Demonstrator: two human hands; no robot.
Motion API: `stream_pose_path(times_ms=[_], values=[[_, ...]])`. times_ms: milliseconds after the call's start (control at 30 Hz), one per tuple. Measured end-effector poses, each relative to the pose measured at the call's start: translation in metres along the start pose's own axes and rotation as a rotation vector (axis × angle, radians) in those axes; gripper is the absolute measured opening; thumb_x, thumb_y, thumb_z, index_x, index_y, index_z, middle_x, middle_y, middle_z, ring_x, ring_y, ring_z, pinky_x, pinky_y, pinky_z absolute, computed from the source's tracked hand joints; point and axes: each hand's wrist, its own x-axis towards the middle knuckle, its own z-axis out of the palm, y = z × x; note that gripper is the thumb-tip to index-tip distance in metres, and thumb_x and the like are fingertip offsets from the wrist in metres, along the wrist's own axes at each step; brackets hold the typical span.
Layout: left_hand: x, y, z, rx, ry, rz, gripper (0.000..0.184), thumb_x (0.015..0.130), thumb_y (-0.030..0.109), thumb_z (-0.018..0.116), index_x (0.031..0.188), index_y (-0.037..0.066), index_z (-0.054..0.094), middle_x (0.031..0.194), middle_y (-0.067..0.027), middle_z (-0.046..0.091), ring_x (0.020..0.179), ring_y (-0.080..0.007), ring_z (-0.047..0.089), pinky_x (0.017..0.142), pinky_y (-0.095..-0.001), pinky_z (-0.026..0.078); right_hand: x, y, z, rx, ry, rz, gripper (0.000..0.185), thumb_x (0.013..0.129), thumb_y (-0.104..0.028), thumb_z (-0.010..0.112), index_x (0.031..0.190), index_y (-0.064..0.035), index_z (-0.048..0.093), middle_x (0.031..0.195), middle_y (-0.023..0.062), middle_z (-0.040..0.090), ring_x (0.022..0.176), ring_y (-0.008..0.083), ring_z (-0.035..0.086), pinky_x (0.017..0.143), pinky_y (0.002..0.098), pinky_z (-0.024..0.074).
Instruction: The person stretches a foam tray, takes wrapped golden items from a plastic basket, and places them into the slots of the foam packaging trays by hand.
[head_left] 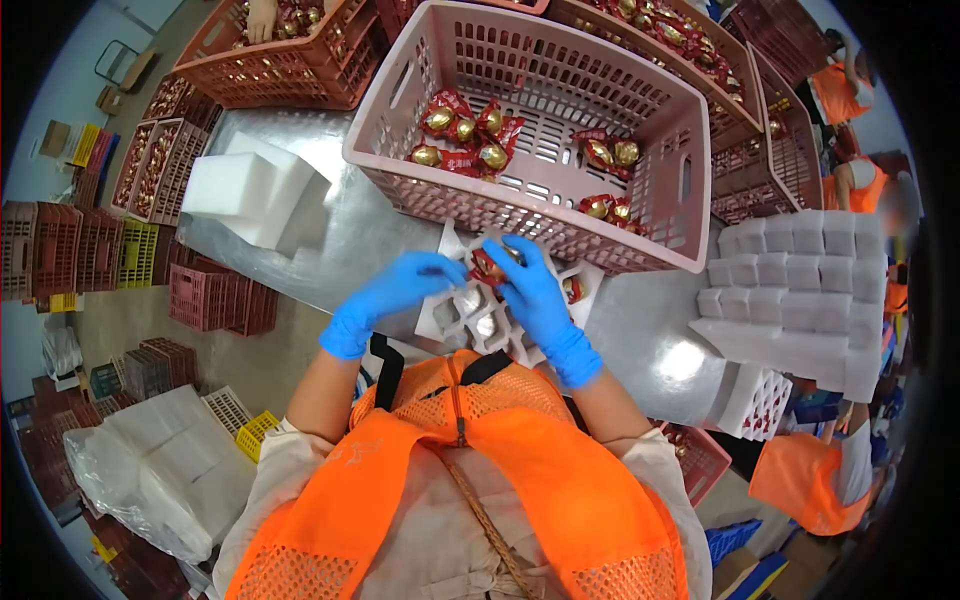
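Grasped a red-and-gold packet point(485, 267) in the fingers of the right hand point(540, 302) above the white tray point(430, 318); had the left hand point(398, 287) close by, with any hold impossible to tell. Called for a light pinch, sparing the wrapper.

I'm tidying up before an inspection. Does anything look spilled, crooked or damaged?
Nothing I can see looks spilled or damaged. Only the white foam blocks, on the table left of the pink crate, look askew: one lies across another with edges out of line.
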Motion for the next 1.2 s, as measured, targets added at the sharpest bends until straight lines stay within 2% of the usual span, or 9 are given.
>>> stream_pose_path(times_ms=[67, 100, 167, 267, 367, 600, 1000, 1133, 1200], values=[[0.01, -0.021, -0.006, 0.208, 0.534, -0.021, 0.023, 0.079, 0.006, 0.056, 0.101, 0.005, 0.062, 0.101, -0.0078, 0.061, 0.096, -0.0178, 0.056, 0.091, -0.0321, 0.041, 0.008, 0.013, 0.003, -0.148, 0.007, -0.059, 0.059, 0.072, 0.006, 0.057, 0.127, -0.0114, 0.046, 0.117, 0.0145, 0.048, 0.098, 0.031, 0.054, 0.08, 0.0342, 0.0483], [0.014, -0.035, -0.005, 0.205, 0.546, -0.018, 0.023, 0.079, 0.006, 0.056, 0.101, 0.005, 0.062, 0.101, -0.0078, 0.061, 0.096, -0.0178, 0.056, 0.091, -0.0321, 0.041, 0.012, 0.017, 0.004, -0.288, -0.059, -0.115, 0.051, 0.074, 0.002, 0.055, 0.123, -0.0095, 0.049, 0.115, 0.013, 0.049, 0.094, 0.0292, 0.055, 0.077, 0.0344, 0.0487], [0.016, -0.057, 0.003, 0.895, 0.712, 0.488, 0.034, 0.079, 0.007, 0.058, 0.113, 0.009, 0.058, 0.104, -0.0119, 0.059, 0.092, -0.0278, 0.058, 0.082, -0.0326, 0.046, 0.015, 0.029, 0.008, -0.44, -0.127, -0.235, 0.032, 0.077, -0.007, 0.054, 0.109, -0.0042, 0.053, 0.109, 0.0091, 0.051, 0.083, 0.0252, 0.057, 0.069, 0.0343, 0.0498], [0.009, -0.065, 0.013, 1.089, 0.792, 0.449, 0.041, 0.078, 0.009, 0.06, 0.118, 0.011, 0.055, 0.108, -0.0113, 0.056, 0.093, -0.0299, 0.056, 0.082, -0.0361, 0.045, 0.019, 0.031, 0.004, -0.533, -0.405, -0.231, 0.03, 0.076, -0.007, 0.055, 0.106, -0.0025, 0.053, 0.104, 0.0089, 0.053, 0.082, 0.0267, 0.057, 0.066, 0.0344, 0.0503], [0.009, -0.072, 0.014, 0.742, 0.685, 0.322, 0.042, 0.079, 0.011, 0.061, 0.12, 0.012, 0.054, 0.107, -0.011, 0.056, 0.089, -0.0291, 0.056, 0.079, -0.0366, 0.045, 0.038, 0.032, 0.019, -0.432, -0.405, -0.193, 0.023, 0.076, -0.008, 0.054, 0.098, -0.0018, 0.055, 0.092, 0.0118, 0.054, 0.08, 0.0286, 0.057, 0.064, 0.037, 0.0499], [0.01, -0.074, 0.014, 0.633, 0.686, 0.326, 0.042, 0.08, 0.009, 0.059, 0.122, 0.013, 0.053, 0.101, -0.0111, 0.055, 0.079, -0.0284, 0.055, 0.071, -0.0364, 0.045, 0.039, 0.037, 0.02, -0.394, -0.18, -0.187, 0.012, 0.073, -0.007, 0.053, 0.083, 0.0002, 0.055, 0.077, 0.0184, 0.054, 0.073, 0.0331, 0.057, 0.068, 0.04, 0.048], [0.013, -0.083, 0.016, 0.58, 0.707, 0.332, 0.043, 0.079, 0.008, 0.059, 0.122, 0.014, 0.054, 0.1, -0.0126, 0.053, 0.077, -0.0289, 0.054, 0.069, -0.0369, 0.046, 0.046, 0.035, 0.05, -0.606, -0.362, -0.135, 0.011, 0.068, -0.007, 0.056, 0.076, 0.0, 0.059, 0.07, 0.015, 0.058, 0.064, 0.0286, 0.061, 0.055, 0.0368, 0.0501], [0.012, -0.086, 0.019, 0.514, 0.724, 0.301, 0.044, 0.08, 0.007, 0.057, 0.123, 0.013, 0.052, 0.106, -0.0139, 0.053, 0.094, -0.0314, 0.053, 0.083, -0.0369, 0.044, 0.085, -0.05, -0.021, -0.25, -0.915, 0.019, 0.018, 0.077, -0.009, 0.053, 0.089, 0.0018, 0.061, 0.082, 0.0196, 0.062, 0.07, 0.0308, 0.063, 0.061, 0.0385, 0.0512], [0.011, -0.086, 0.02, 0.405, 0.674, 0.268, 0.044, 0.08, 0.006, 0.055, 0.123, 0.012, 0.051, 0.111, -0.0149, 0.051, 0.102, -0.0321, 0.051, 0.089, -0.037, 0.042, 0.117, -0.073, -0.072, -0.018, -0.534, -0.158, 0.016, 0.08, -0.011, 0.052, 0.087, -0.0024, 0.064, 0.083, 0.0182, 0.062, 0.07, 0.0324, 0.063, 0.064, 0.0408, 0.0512]])
